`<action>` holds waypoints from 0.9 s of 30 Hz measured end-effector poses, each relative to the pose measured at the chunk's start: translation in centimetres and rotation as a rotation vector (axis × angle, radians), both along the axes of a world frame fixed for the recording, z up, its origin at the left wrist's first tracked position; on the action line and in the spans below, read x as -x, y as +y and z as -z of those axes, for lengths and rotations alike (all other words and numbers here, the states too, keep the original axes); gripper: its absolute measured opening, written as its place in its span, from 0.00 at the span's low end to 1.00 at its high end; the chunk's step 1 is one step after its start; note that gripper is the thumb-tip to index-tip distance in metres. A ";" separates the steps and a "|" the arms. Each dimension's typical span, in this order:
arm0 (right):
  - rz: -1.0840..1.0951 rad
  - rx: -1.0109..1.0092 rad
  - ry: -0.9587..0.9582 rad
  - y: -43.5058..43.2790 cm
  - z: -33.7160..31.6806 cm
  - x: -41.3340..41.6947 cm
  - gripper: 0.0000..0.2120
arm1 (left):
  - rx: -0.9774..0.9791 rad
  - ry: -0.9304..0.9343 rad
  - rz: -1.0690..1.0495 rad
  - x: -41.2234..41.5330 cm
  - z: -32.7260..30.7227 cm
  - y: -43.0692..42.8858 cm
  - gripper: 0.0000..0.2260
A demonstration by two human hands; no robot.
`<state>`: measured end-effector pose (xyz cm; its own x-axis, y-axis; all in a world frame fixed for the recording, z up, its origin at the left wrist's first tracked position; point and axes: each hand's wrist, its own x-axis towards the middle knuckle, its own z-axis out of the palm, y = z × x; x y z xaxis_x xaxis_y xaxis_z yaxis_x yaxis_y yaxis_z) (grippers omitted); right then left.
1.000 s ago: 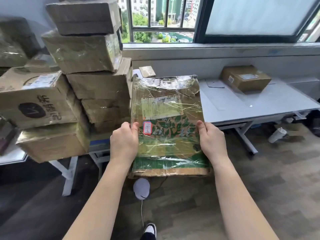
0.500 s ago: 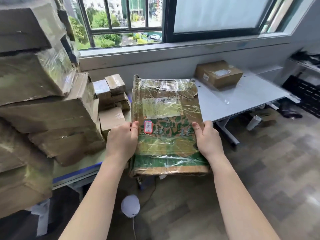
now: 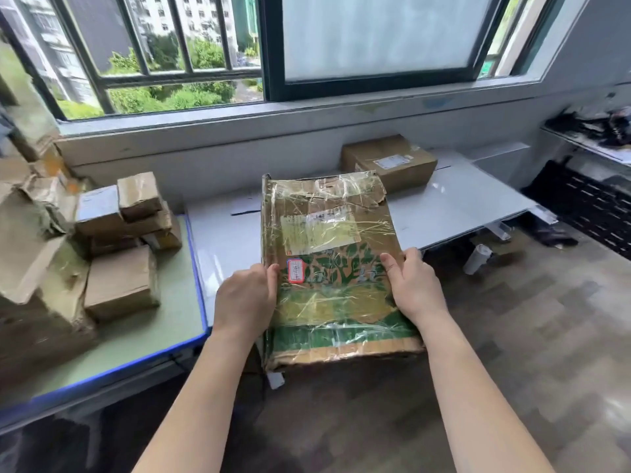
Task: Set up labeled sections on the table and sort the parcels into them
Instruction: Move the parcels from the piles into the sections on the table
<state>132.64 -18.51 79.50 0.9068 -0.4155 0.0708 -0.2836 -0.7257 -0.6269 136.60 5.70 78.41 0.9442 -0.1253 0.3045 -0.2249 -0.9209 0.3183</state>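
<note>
The left hand (image 3: pixel 246 295) and the right hand (image 3: pixel 415 288) are gripping the flat taped parcel (image 3: pixel 334 268) by its long side edges, thumbs on top, holding it across the near edge of the white table (image 3: pixel 461 206). The glossy tape is probably inviting a slip, which would be dropping the overhanging near end to the floor. The parcel's long axis is running away from the person, with the torn end pointing toward the window.

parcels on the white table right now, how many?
1: a brown box at the back right of the white table. The held parcel hides part of the tabletop, so more may sit behind it.
</note>
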 end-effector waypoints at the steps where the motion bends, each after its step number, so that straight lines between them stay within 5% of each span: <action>1: -0.002 0.007 0.010 -2.0 -0.1 -0.1 0.21 | -0.007 0.014 0.001 -0.1 0.0 -1.9 0.17; 27: 0.052 0.026 0.055 -29.5 3.1 -17.5 0.17 | -0.113 -0.137 0.075 -17.9 2.3 -28.0 0.18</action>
